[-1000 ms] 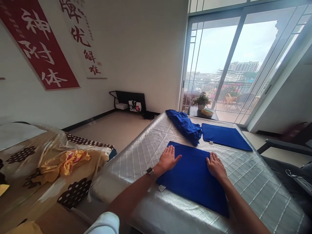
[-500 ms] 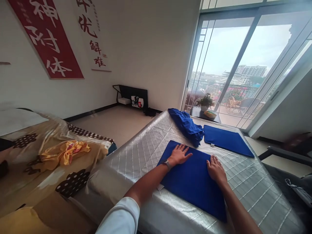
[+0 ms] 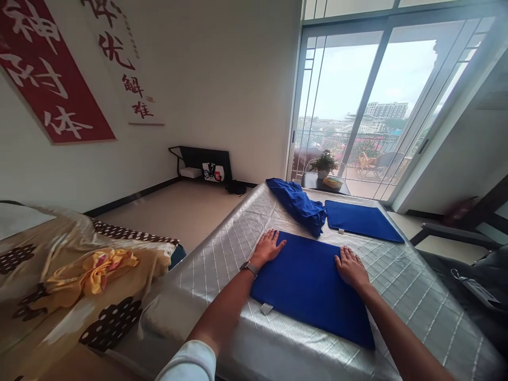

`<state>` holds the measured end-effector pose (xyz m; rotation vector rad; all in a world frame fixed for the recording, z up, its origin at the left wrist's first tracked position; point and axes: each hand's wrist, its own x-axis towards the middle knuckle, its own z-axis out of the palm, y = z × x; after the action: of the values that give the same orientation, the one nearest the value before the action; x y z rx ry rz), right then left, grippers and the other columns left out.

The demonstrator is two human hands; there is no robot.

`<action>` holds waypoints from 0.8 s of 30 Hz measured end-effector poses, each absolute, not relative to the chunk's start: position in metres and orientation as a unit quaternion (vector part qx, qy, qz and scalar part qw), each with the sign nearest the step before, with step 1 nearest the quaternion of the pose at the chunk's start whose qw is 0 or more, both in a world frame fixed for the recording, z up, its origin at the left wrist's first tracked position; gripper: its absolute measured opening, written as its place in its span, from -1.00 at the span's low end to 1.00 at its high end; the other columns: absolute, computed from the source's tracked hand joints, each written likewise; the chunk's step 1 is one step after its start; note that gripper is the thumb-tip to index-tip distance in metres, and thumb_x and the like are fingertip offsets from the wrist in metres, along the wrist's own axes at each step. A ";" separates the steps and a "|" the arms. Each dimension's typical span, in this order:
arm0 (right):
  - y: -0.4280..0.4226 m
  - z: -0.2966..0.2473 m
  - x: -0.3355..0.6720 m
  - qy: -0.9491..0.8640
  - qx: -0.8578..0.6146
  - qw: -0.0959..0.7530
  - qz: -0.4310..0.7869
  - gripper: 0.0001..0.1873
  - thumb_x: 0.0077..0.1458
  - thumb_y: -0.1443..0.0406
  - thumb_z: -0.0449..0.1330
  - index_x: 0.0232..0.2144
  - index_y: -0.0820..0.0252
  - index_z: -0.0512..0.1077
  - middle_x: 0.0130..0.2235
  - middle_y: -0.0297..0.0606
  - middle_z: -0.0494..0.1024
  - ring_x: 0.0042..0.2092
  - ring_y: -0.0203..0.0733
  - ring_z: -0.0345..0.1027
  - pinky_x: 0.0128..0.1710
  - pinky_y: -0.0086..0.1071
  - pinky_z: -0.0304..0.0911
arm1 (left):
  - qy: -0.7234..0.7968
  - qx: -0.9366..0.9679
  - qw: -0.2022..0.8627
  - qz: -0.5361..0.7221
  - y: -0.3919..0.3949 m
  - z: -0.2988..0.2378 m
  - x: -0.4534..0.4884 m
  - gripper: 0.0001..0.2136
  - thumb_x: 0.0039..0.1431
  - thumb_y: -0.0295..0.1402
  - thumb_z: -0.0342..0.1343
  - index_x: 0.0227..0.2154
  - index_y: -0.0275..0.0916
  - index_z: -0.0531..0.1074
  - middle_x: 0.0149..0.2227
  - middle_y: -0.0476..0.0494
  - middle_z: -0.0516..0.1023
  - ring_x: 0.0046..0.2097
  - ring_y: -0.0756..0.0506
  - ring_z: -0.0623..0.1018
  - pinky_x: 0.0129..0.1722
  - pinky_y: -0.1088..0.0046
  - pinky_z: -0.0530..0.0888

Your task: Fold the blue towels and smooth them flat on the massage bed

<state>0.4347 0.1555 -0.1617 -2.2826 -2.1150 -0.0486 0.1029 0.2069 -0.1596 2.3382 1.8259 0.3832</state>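
Observation:
A folded blue cloth (image 3: 309, 283) lies flat on the silver quilted mattress (image 3: 222, 264). My left hand (image 3: 267, 246) rests open and flat on the cloth's far left corner, a watch on its wrist. My right hand (image 3: 350, 266) lies open and flat on the cloth's right edge. Beyond them a crumpled blue cloth (image 3: 297, 203) sits in a heap. Next to it, to the right, a second folded blue cloth (image 3: 361, 221) lies flat.
A bed with a tan patterned cover (image 3: 67, 286) and a yellow cloth (image 3: 93, 267) stands at the left. A small table with a potted plant (image 3: 324, 164) stands by the glass balcony door. Dark furniture (image 3: 464, 238) is at the right. Floor lies open between bed and wall.
My left hand slid from the middle of the cloth's far edge back out to its left corner. My right hand stayed on the right edge. The view shifted slightly.

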 end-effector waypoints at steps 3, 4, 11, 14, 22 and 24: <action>0.157 -0.164 0.440 -0.685 -0.728 0.013 -0.003 -0.27 0.36 0.11 -0.29 0.40 0.47 -0.02 0.45 -0.05 -0.04 0.46 -0.08 -0.25 0.42 -0.15 -0.30 | 0.611 0.779 0.075 0.119 0.207 -0.158 0.101 -0.30 0.41 0.08 -0.38 0.41 -0.31 0.01 0.44 -0.27 0.01 0.45 -0.21 0.00 0.42 0.12 -0.04; 0.157 -0.165 0.442 -0.686 -0.727 0.019 0.002 -0.28 0.36 0.12 -0.30 0.41 0.47 -0.03 0.45 -0.05 -0.05 0.46 -0.09 -0.26 0.42 -0.16 -0.29 | 0.612 0.779 0.075 0.118 0.207 -0.158 0.101 -0.30 0.41 0.08 -0.38 0.41 -0.32 0.01 0.44 -0.28 0.01 0.45 -0.22 0.01 0.41 0.11 -0.03; 0.156 -0.174 0.443 -0.689 -0.723 0.058 0.008 -0.30 0.36 0.15 -0.29 0.41 0.46 -0.05 0.45 -0.03 -0.06 0.46 -0.13 -0.30 0.41 -0.15 -0.27 | 0.619 0.776 0.076 0.094 0.209 -0.158 0.098 -0.33 0.43 0.05 -0.41 0.41 -0.28 0.03 0.44 -0.24 0.01 0.45 -0.20 0.01 0.41 0.10 -0.05; 0.154 -0.170 0.440 -0.684 -0.728 0.044 0.013 -0.29 0.36 0.14 -0.30 0.42 0.42 -0.06 0.46 -0.08 -0.08 0.46 -0.13 -0.31 0.42 -0.16 -0.30 | 0.630 0.769 0.068 0.082 0.208 -0.153 0.096 -0.31 0.42 0.05 -0.42 0.40 -0.32 0.04 0.44 -0.27 0.03 0.45 -0.20 0.02 0.42 0.11 -0.05; 0.151 -0.161 0.435 -0.679 -0.732 0.044 0.037 -0.29 0.36 0.13 -0.31 0.43 0.40 -0.09 0.47 -0.13 -0.12 0.47 -0.15 -0.36 0.42 -0.20 -0.35 | 0.475 0.874 0.042 0.098 0.199 -0.141 0.187 -0.31 0.44 0.06 -0.42 0.37 -0.32 0.12 0.42 -0.26 0.10 0.44 -0.16 0.07 0.40 0.23 0.03; 0.152 -0.164 0.437 -0.683 -0.728 0.045 0.031 -0.29 0.36 0.13 -0.31 0.43 0.40 -0.08 0.47 -0.11 -0.11 0.47 -0.14 -0.35 0.41 -0.18 -0.34 | 0.424 0.897 0.051 0.115 0.194 -0.145 0.230 -0.33 0.44 0.06 -0.42 0.37 -0.27 0.15 0.41 -0.23 0.14 0.43 -0.14 0.09 0.39 0.24 0.05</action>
<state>0.4367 0.1515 -0.1636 -2.2249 -2.0859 0.0955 0.2304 0.1940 -0.1449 2.7303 1.2911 0.3506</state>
